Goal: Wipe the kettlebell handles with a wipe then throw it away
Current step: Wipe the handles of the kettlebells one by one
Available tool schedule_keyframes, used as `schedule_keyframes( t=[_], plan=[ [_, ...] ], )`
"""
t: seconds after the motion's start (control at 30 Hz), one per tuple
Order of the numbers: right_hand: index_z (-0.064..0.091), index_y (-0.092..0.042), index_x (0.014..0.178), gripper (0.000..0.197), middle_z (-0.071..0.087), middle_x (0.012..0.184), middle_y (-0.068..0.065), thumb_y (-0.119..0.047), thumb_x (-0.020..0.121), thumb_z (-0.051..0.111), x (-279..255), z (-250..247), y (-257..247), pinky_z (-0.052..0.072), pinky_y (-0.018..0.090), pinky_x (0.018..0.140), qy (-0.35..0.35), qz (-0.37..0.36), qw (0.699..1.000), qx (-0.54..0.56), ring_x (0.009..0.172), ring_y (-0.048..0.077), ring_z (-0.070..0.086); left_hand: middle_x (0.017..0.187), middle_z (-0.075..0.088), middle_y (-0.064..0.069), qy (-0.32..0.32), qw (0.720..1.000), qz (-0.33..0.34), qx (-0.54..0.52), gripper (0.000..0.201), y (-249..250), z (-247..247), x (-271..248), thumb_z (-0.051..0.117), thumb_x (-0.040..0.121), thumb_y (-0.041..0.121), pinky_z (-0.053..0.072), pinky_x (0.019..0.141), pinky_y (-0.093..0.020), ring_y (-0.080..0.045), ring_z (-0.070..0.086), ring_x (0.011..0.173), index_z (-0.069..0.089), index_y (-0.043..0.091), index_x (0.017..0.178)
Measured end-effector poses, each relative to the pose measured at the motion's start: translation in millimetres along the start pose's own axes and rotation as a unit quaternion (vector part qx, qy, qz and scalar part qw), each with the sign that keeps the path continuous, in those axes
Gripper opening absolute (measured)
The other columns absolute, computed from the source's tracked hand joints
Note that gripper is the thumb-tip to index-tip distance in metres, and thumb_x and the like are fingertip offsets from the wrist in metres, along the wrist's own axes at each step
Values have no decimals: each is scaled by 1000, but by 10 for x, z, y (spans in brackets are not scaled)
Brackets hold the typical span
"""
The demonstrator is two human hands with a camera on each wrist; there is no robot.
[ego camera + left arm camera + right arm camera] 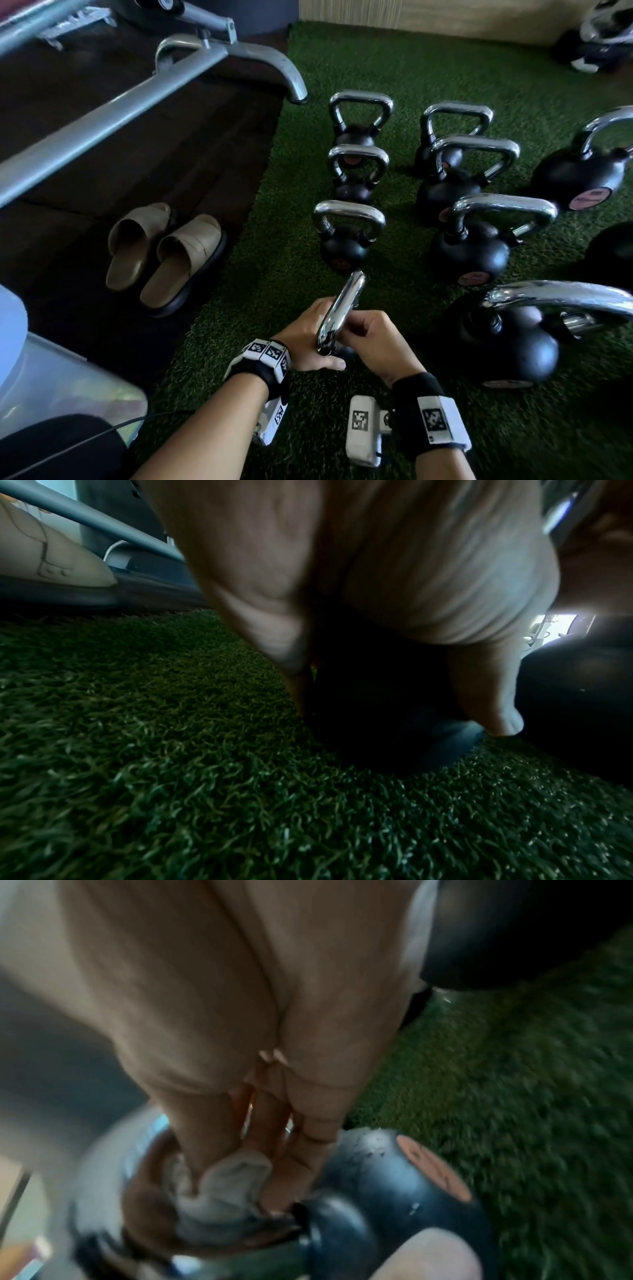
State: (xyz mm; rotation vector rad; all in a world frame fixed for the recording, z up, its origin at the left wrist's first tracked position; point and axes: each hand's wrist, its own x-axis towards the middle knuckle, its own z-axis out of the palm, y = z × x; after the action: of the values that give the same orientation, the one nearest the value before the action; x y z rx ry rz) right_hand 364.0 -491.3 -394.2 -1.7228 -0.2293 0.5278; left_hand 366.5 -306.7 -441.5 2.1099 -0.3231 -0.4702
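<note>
On the green turf, a small black kettlebell (394,1185) with an orange label sits under both my hands. Its chrome handle (340,308) rises between them, seen edge-on. My right hand (371,334) pinches a crumpled grey-white wipe (219,1185) against the lower part of the handle. My left hand (303,337) grips the kettlebell from the left, fingers reaching down around its dark body (377,710) and the thumb lying across the front. In the head view the hands hide the body.
Several more chrome-handled kettlebells (346,236) stand in rows ahead and to the right, one large one (507,335) close by my right hand. Tan sandals (164,253) sit on a dark mat to the left, under a metal bench frame (137,102). A clear bin (68,387) is at lower left.
</note>
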Motion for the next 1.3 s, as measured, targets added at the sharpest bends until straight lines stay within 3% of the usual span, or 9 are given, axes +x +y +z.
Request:
schedule_keyframes(
  t=[0.1, 0.23, 0.33, 0.43, 0.6, 0.77, 0.9, 1.03, 1.3],
  plan=[
    [80, -8, 96, 15, 79, 98, 16, 2, 90, 71, -103, 28, 101, 61, 35, 85, -7, 9, 989, 151, 90, 27, 75, 148, 36, 9, 7, 1000, -14, 16, 109, -7, 20, -3, 93, 69, 24, 48, 106, -21, -7, 53, 127, 23, 41, 150],
    [75, -1, 97, 23, 76, 93, 23, 1, 75, 80, -115, 75, 236, 63, 30, 71, 10, 33, 927, 374, 79, 24, 76, 148, 32, 10, 6, 1000, -17, 19, 109, 30, 35, 17, 93, 71, 18, 49, 104, -22, -10, 55, 126, 21, 42, 149],
    [67, 4, 98, 51, 75, 89, 24, -6, 56, 95, -14, 88, 211, 63, 33, 65, 56, 18, 899, 435, 72, 27, 76, 139, 27, 15, 20, 999, 7, 47, 106, 47, 43, 19, 94, 70, 15, 27, 107, 0, -8, 37, 140, 30, 23, 154],
    [63, 1, 90, 32, 74, 83, 22, 8, 64, 81, 31, 80, 132, 62, 32, 59, 101, 16, 917, 386, 64, 25, 74, 137, 25, 17, 29, 997, 31, 68, 105, 26, 76, 13, 94, 69, 16, 21, 107, 4, -8, 33, 140, 33, 18, 155],
    [62, 0, 86, 32, 75, 85, 24, 28, 74, 69, 11, 126, 115, 62, 34, 63, 159, 11, 949, 271, 71, 27, 73, 138, 27, 18, 39, 997, 39, 51, 108, 49, 87, -16, 94, 68, 15, 34, 121, -33, -13, 35, 143, 29, 28, 153],
    [67, -7, 79, 28, 75, 72, 5, 20, 75, 73, 181, 197, 22, 57, 28, 62, 327, -14, 928, 176, 66, 14, 70, 145, 35, 7, 55, 997, 40, 36, 115, 91, 96, -28, 96, 63, 13, 34, 122, -35, -17, 37, 143, 27, 26, 154],
    [69, -10, 79, 28, 77, 76, 7, 17, 76, 75, 85, 259, 14, 58, 23, 65, 361, -25, 923, 132, 72, 16, 75, 143, 28, 26, 62, 996, 54, 37, 113, 36, 123, -48, 97, 61, 16, 27, 121, -17, -10, 35, 142, 26, 44, 145],
    [70, -21, 75, 27, 75, 72, -3, 4, 77, 81, 198, 217, -39, 57, 18, 64, 426, -25, 902, 65, 69, 9, 73, 150, 30, 5, 68, 997, 24, 33, 117, 29, 149, -21, 96, 62, 17, 29, 125, -35, -15, 32, 147, 27, 14, 156],
    [69, -20, 71, 19, 71, 68, -6, -11, 77, 84, 290, 274, -131, 48, 7, 55, 474, 25, 880, 25, 63, -4, 66, 153, 32, -6, 73, 997, 6, 17, 117, 8, 169, -33, 86, 58, 34, 32, 124, -42, -22, 36, 146, 27, 10, 156]
  ],
)
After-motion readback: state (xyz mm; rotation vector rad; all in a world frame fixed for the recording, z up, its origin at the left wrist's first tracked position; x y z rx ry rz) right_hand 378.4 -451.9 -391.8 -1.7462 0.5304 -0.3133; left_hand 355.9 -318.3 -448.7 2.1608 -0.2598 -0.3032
